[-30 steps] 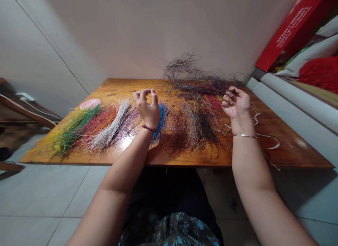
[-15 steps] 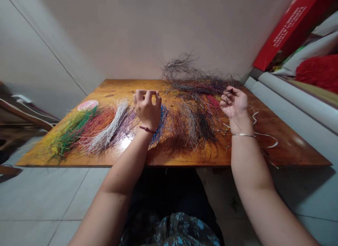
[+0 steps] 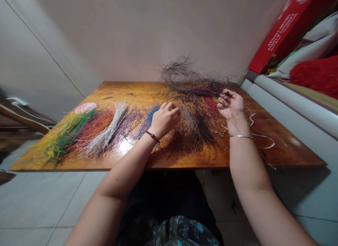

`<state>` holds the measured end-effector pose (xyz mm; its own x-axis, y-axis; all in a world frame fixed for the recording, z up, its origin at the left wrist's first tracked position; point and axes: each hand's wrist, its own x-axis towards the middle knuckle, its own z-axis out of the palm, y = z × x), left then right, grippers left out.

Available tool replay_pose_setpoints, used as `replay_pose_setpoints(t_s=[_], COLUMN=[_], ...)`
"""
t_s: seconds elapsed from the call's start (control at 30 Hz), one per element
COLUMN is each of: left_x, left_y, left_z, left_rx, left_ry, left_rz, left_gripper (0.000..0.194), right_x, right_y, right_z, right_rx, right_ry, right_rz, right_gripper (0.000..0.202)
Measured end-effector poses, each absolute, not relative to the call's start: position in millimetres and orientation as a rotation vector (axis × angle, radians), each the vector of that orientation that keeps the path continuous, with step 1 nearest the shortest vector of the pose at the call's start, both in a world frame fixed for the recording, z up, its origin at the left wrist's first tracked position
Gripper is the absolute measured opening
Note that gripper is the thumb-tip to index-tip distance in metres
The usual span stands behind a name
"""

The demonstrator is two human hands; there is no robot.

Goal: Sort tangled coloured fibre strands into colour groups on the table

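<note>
Black strands pinched on our right, loose colours spreading across the wood

At 3 o'clock from the middle of our view, our right hand [image 3: 231,105] is turning its palm towards us, and its bent fingers are closing narrowly on a small clump of dark strands [image 3: 225,94]. Our left hand [image 3: 166,117] is hovering mid-view, its fingers curling downward beside the brown bundle [image 3: 173,138]; we cannot tell whether their tips are meeting or gripping anything. Towards 9 o'clock on the wooden table [image 3: 137,89], the blue bundle [image 3: 149,120], purple bundle [image 3: 129,124], white bundle [image 3: 108,132], orange-red bundle [image 3: 96,128] and yellow-green bundle [image 3: 62,136] are lying in a row, with a pink disc [image 3: 86,107] sitting behind the last. Grey strands [image 3: 188,117] are fanning out at 3 o'clock from our left hand, a black bundle [image 3: 205,129] beyond them. Towards 1 o'clock, a dark tangle [image 3: 182,75] is sprawling near the wall. At 2 o'clock, a red box [image 3: 280,32] is leaning.
</note>
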<state>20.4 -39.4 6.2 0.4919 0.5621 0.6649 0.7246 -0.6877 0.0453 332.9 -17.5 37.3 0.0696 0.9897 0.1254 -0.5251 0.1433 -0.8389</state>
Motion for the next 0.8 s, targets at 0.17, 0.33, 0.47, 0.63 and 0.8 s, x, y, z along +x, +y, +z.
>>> replay_pose_setpoints(t_s=[0.17,0.33,0.47,0.63,0.8], left_x=[22.9,26.1,28.9,32.8,39.2], left_y=[-46.3,-53.3,-57.3,-64.4,-71.6], left_z=[8.5,12.1,10.4,8.2,4.2], left_rx=[-2.556,-2.572,-2.622,-2.709,-2.803], left_ry=[-0.991,-0.922,-0.846,-0.775,-0.713], left_rz=[-0.882,-0.846,-0.813,-0.749,-0.660], left_gripper=[0.024,0.028,0.030,0.032,0.034], right_x=[331.1,330.7,331.2,328.1,326.9], right_y=[-18.2,-17.2,-15.6,-17.2,-17.8], right_z=[39.0,38.1,37.0,39.0,38.8], right_rx=[-0.763,-0.712,-0.697,-0.738,-0.754], right_ry=[-0.828,-0.773,-0.793,-0.785,-0.824], right_rz=[1.288,1.319,1.330,1.316,1.295], right_gripper=[0.013,0.013,0.017,0.014,0.015])
